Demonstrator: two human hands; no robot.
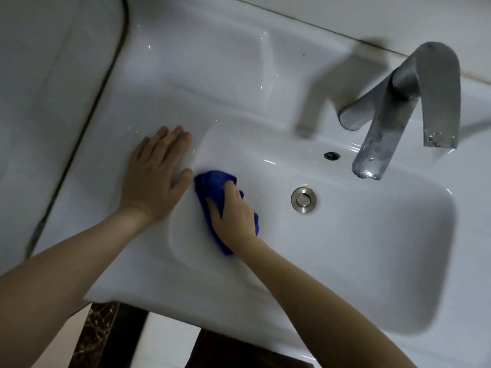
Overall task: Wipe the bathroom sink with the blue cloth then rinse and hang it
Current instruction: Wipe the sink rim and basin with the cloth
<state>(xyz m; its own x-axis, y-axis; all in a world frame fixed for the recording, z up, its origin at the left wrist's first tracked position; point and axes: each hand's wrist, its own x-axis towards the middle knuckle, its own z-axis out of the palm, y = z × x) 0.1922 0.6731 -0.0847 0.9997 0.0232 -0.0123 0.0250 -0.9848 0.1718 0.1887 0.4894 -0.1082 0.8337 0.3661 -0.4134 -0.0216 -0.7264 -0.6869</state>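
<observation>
The white ceramic sink fills most of the view. My right hand presses a crumpled blue cloth against the basin's left inner wall, fingers curled over it. My left hand lies flat on the sink's left ledge, fingers spread, holding nothing, just beside the cloth. Part of the cloth is hidden under my right hand.
A grey metal faucet with a lever handle arches over the basin at the upper right. A round metal drain plug sits in the basin floor, an overflow hole above it. A tiled wall borders the left; dark flooring shows below.
</observation>
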